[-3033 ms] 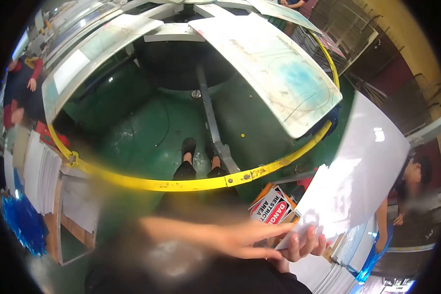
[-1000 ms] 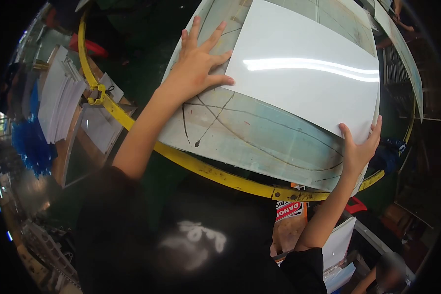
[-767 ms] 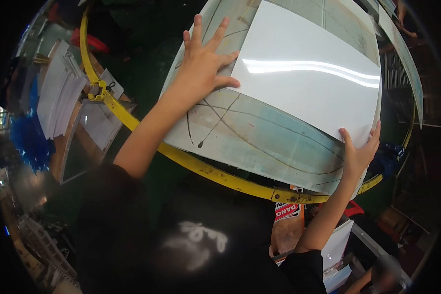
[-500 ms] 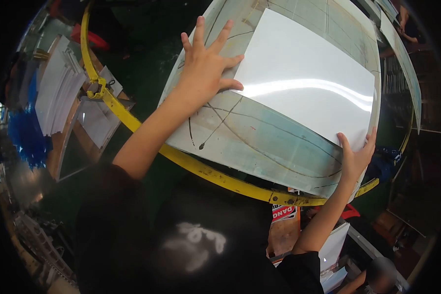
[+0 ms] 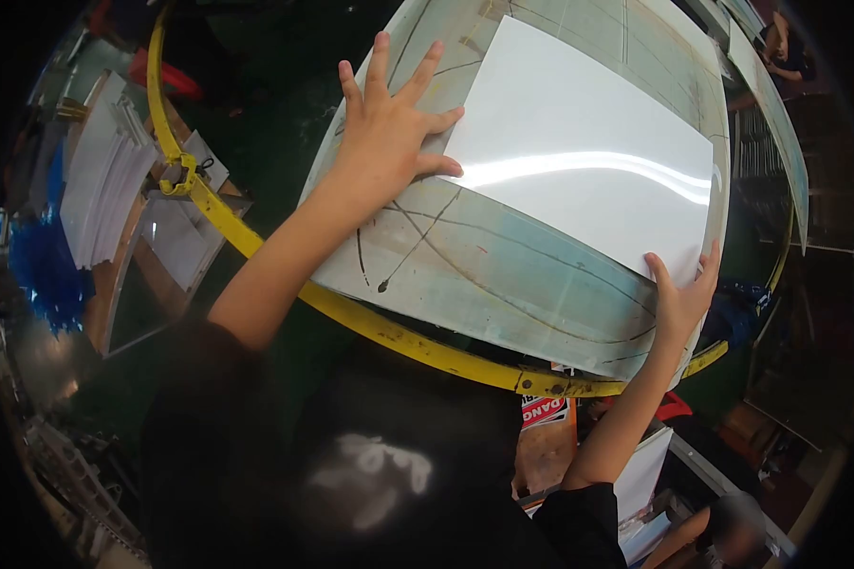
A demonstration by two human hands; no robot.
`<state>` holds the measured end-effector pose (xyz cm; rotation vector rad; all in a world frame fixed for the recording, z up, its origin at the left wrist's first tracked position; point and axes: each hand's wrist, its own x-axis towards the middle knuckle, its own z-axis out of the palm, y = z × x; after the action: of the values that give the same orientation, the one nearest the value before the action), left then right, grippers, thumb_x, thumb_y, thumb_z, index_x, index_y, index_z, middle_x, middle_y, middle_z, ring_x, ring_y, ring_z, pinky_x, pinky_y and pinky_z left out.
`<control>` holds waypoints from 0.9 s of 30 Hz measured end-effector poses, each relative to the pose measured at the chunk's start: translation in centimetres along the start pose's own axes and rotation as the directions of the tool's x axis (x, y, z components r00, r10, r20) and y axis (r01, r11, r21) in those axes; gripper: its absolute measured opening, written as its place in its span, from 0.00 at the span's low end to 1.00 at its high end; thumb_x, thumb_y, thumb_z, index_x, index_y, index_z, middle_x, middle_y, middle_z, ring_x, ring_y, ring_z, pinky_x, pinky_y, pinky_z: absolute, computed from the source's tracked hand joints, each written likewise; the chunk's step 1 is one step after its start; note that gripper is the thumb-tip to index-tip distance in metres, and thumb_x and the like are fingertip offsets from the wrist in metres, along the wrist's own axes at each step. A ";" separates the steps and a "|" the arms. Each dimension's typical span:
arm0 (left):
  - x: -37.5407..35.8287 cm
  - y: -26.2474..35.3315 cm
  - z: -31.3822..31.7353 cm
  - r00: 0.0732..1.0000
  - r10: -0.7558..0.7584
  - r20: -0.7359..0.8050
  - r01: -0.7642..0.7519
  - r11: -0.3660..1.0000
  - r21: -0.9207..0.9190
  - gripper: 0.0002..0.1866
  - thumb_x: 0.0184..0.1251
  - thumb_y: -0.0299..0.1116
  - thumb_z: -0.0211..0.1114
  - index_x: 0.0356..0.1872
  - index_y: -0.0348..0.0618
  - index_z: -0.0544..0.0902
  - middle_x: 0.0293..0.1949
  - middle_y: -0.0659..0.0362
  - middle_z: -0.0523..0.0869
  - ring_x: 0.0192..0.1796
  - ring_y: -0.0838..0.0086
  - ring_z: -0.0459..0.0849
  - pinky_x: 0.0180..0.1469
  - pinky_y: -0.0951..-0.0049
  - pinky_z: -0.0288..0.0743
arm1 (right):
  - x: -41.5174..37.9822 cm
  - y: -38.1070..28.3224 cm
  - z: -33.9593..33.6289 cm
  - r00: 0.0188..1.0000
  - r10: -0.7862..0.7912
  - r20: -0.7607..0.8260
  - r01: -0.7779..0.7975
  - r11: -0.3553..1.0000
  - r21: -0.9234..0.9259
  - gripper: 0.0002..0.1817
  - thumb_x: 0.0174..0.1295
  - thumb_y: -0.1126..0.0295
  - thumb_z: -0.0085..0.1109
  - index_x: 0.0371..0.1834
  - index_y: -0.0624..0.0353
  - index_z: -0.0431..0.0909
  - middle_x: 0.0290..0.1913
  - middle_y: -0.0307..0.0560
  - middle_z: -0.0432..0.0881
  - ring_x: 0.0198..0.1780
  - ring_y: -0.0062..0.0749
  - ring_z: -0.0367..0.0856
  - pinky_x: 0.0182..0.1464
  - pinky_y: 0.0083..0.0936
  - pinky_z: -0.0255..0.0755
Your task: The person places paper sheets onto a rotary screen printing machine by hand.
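A glossy white sheet (image 5: 588, 123) lies on a worn, pale green board (image 5: 503, 270) marked with dark scrawled lines. My left hand (image 5: 384, 137) rests at the sheet's left edge with its fingers spread wide, thumb and index tips touching that edge. At the near right corner of the sheet is my right hand (image 5: 683, 296), thumb and fingers apart along the corner. Part of its fingers is hard to make out against the board's edge. A bright band of reflected light crosses the sheet.
A yellow metal rail (image 5: 408, 346) curves around the board's near and left sides. Stacked white sheets (image 5: 104, 190) stand at left. A danger sign (image 5: 544, 411) is below the rail. Another person (image 5: 735, 531) is at lower right, and someone's hands (image 5: 778, 52) show at upper right.
The whole view has shifted slightly. The white sheet and both hands have moved a little to the left, with the hands keeping nearly the same places on its edges.
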<state>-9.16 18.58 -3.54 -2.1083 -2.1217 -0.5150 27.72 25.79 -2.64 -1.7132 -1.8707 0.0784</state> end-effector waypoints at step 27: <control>0.6 4.2 -2.5 0.984 -0.078 0.163 0.016 0.936 0.353 0.28 0.49 0.49 0.69 0.56 0.65 0.79 0.73 0.58 0.54 0.74 0.47 0.40 0.66 0.29 0.38 | -0.2 0.4 -0.4 0.961 0.028 0.274 0.010 0.991 -0.136 0.27 0.49 0.54 0.69 0.54 0.47 0.80 0.59 0.49 0.75 0.64 0.38 0.67 0.68 0.60 0.35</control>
<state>-5.48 18.29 -0.39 -1.9640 -2.1603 0.0511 28.29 25.54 -2.60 -1.8835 -2.1110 0.2070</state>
